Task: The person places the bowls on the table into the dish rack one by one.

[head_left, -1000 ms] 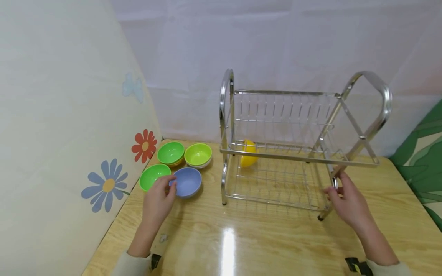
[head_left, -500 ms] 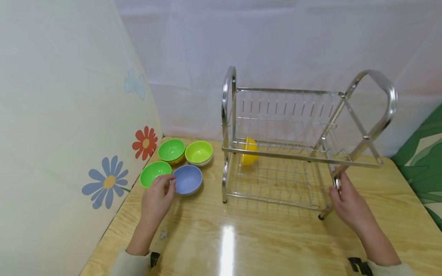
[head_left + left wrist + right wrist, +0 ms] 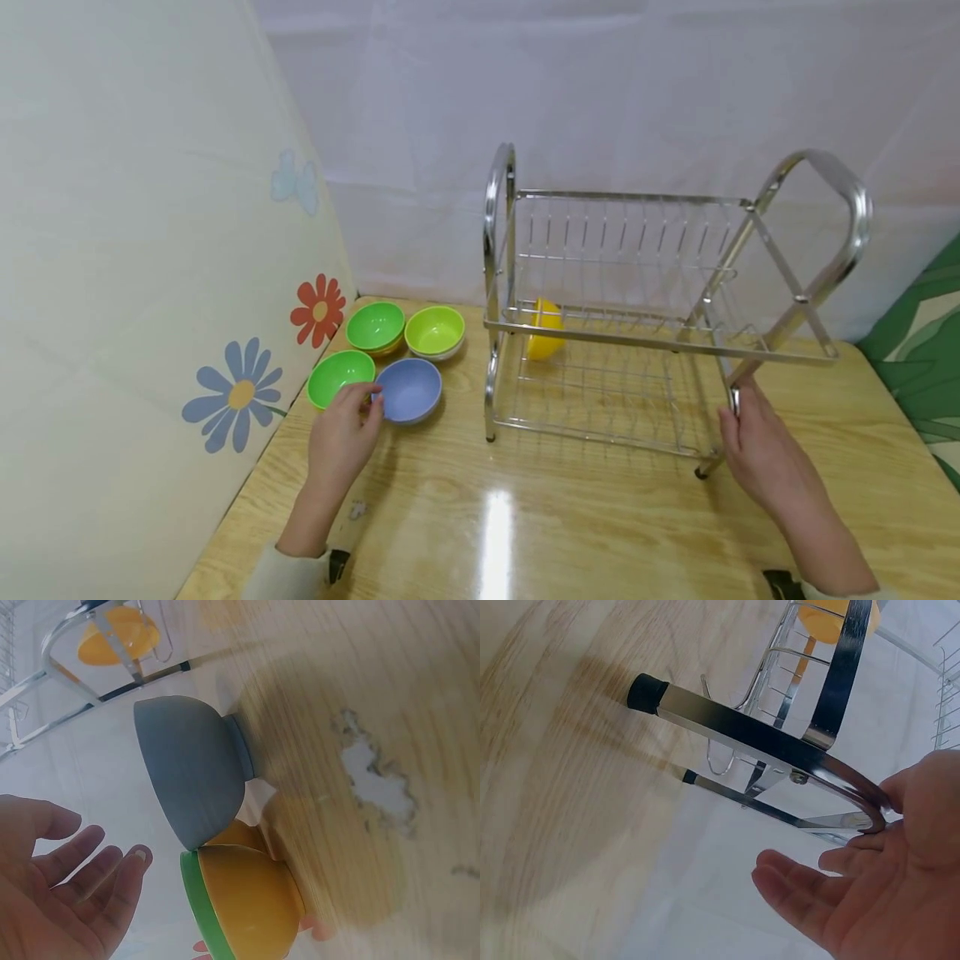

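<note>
One pale wood-grained worktop (image 3: pixel 420 517) carries everything before me. Biggest on it is the two-tier chromed metal dish rack (image 3: pixel 600 337), upright on its black-capped feet. My right grip (image 3: pixel 772 450) pinches the rack's side tube between thumb and forefinger, the other fingers hanging loose. My left grip (image 3: pixel 343 433) is relaxed, its fingers a little apart and softly bent, with nothing between them. Next in size are three piles of round bowls to the left of the rack: a green bowl over orange (image 3: pixel 375 325) at the back, a lime-green bowl over a pale one (image 3: pixel 435 331) beside it, and a bright green bowl over orange (image 3: pixel 337 373) nearer my left wrist. Then come the single bowls. The round matte blue bowl (image 3: pixel 410 390) sits upright just beside my left fingertips, though the left wrist view shows them apart from it. The glossy yellow bowl (image 3: pixel 543 347) stands on edge in the lower tier, at its left end. I judge the step in hand to be reaching for the blue bowl while steadying the rack; the next move calls for closing thumb and fingers over its rim.
</note>
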### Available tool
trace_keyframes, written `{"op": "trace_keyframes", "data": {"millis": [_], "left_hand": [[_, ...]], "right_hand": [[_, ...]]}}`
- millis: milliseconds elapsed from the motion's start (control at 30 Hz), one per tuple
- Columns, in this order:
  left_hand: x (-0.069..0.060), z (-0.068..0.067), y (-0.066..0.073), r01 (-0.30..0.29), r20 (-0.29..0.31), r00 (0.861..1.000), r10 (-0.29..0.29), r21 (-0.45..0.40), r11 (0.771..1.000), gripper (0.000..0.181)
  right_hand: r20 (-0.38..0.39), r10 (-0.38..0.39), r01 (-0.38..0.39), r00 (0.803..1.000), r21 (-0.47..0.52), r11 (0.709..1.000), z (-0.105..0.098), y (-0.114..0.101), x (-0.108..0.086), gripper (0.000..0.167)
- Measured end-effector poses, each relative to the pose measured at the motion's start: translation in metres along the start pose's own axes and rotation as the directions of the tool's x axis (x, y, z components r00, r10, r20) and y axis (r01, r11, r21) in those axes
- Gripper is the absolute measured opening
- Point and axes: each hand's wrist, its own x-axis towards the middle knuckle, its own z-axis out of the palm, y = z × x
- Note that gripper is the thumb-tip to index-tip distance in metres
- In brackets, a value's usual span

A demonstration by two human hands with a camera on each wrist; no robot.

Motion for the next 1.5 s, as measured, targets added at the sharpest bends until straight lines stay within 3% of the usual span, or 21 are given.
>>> {"op": "trace_keyframes", "data": {"millis": [133,267,700,900,1133,1500], "left_hand": [[-0.001,0.000,0.000,0.008,0.011,1.000,-0.007,-0.008,1.000,0.024],[0.000,0.000,0.000,0.005,0.005,1.000,-0.005,-0.012,1.000,0.024],[0.003,0.006,0.002,0.047,0.058,0.997,-0.049,0.032,0.998,0.038],[0.003,0.006,0.001,0.091,0.131,0.986,-0.099,0.064,0.994,0.049],[0.005,0.007,-0.001,0.158,0.215,0.961,-0.175,0.094,0.983,0.060],[0.010,0.012,-0.005,0.159,0.256,0.950,-0.180,0.100,0.982,0.060]], "right_hand": [[-0.012,0.025,-0.026,1.000,-0.107,0.994,-0.002,-0.005,-0.004,0.050],[-0.057,0.000,-0.009,0.998,-0.166,0.986,-0.003,-0.010,-0.010,0.051],[-0.108,-0.040,0.019,0.993,-0.188,0.982,-0.001,-0.010,-0.015,0.057],[-0.163,-0.065,0.031,0.985,-0.205,0.978,0.000,-0.015,-0.018,0.056],[-0.232,-0.110,0.062,0.967,-0.205,0.977,0.004,-0.016,-0.019,0.053],[-0.257,-0.133,0.080,0.957,-0.206,0.975,0.007,-0.016,-0.017,0.050]]}}
